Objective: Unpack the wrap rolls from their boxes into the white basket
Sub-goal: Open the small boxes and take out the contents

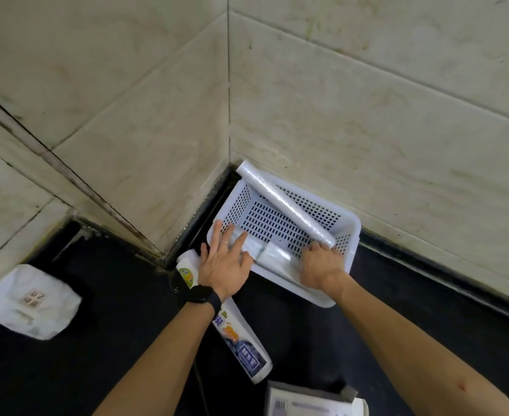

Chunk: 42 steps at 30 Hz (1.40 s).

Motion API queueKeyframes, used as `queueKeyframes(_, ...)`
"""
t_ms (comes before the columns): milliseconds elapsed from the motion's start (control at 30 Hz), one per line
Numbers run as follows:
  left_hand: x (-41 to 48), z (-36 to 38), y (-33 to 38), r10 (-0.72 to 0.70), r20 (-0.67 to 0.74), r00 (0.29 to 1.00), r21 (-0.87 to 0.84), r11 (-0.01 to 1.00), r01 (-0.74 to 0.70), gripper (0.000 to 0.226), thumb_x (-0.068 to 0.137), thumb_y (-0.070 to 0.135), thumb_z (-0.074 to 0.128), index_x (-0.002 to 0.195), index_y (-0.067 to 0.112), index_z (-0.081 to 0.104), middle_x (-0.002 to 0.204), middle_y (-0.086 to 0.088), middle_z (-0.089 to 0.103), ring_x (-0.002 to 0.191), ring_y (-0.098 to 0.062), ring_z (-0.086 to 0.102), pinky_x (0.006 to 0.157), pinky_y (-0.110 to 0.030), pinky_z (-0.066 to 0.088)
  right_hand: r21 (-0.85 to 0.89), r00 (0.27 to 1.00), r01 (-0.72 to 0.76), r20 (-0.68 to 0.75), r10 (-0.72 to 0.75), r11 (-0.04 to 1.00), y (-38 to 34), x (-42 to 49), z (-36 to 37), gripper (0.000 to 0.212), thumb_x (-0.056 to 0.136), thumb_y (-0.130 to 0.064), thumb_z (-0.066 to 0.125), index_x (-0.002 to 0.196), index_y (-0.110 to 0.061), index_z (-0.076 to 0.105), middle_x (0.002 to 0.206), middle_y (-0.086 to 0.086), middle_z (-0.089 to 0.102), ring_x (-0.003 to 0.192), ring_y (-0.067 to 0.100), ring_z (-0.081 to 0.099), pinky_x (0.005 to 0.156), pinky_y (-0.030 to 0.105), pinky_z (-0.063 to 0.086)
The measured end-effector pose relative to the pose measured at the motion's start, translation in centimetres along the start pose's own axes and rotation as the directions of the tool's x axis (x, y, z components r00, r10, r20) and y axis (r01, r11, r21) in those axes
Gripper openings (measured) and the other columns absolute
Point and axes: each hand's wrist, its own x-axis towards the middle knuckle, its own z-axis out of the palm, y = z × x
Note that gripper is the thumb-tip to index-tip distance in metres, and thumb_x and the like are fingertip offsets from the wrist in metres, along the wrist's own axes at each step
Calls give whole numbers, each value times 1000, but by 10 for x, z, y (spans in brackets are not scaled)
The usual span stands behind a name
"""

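A white perforated basket (347, 228) stands in the corner of a black counter against tiled walls. A long clear wrap roll (283, 202) lies slanted across it, its far end propped on the basket's back corner. A shorter white roll (269, 253) lies along the basket's near side. My left hand (223, 262) rests flat with spread fingers on the basket's near-left rim and the short roll's end. My right hand (320, 265) is curled at the long roll's near end, fingers touching it. A printed wrap box (241, 340) lies on the counter under my left wrist.
A white plastic bag (28, 301) sits at the left on the black counter. A grey and white open box (310, 400) shows at the bottom edge. Tiled walls close in behind and left of the basket.
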Motion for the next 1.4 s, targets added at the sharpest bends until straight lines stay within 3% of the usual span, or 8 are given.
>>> queueKeyframes(133,2,1,1,-6,-17,1000,-10,1000,6,55,100,41,31,154,35,24,166,5,2,147,-12,-27,120,-55,-2,186,964,180,-230,-135,966,-2,-11,12,50,86,-16,62,132,-24,45,135,9,47,122,33,50,91,48,52)
queueKeyframes(300,1,2,-1,1,-17,1000,-4,1000,-1,56,99,42,33,154,35,24,166,4,2,147,-13,-27,119,-56,0,357,966,256,-127,-225,898,1,-11,13,44,93,-10,57,133,-27,60,147,-1,49,126,26,55,105,40,47)
queueKeyframes(467,4,2,0,-10,-28,1000,-14,1000,10,56,98,40,33,153,35,26,166,5,4,147,-12,-26,120,-57,2,432,974,220,-54,-219,875,2,-7,6,37,87,-32,69,124,-34,62,141,-4,51,126,19,53,108,34,42)
queueKeyframes(667,4,3,0,-8,-38,999,-4,1000,8,55,98,38,34,152,35,27,165,6,6,147,-11,-26,118,-59,3,279,976,216,-51,-210,936,-5,-3,5,33,87,-23,70,116,-31,58,134,0,49,115,25,56,95,42,52)
queueKeyframes(900,2,2,3,-1,-51,999,49,999,4,54,99,39,31,153,35,24,166,3,5,148,-14,-25,118,-59,2,333,982,188,-77,-172,924,-3,-1,11,32,84,-24,71,109,-34,56,133,1,41,110,23,53,95,38,52)
queueKeyframes(1100,3,-4,5,-9,21,1000,124,992,6,58,102,46,24,157,30,15,166,-1,-1,148,-18,-26,120,-56,2,493,983,169,-149,-109,853,2,-21,10,26,87,-29,64,113,-34,67,149,4,41,133,28,47,111,42,40)
queueKeyframes(1233,-4,-13,16,29,-22,999,231,973,-23,56,104,47,23,157,29,18,166,-1,6,152,-23,-10,119,-54,0,559,961,230,-258,-97,797,8,-46,14,23,92,-26,62,114,-29,69,149,4,45,136,26,46,116,40,35)
queueKeyframes(1400,-34,-14,38,88,-104,991,171,983,-70,55,102,40,38,154,26,30,164,-3,20,151,-22,9,121,-53,9,663,933,273,-360,-23,697,22,-94,22,28,94,-24,60,121,-28,66,142,-3,53,133,17,46,109,21,28)
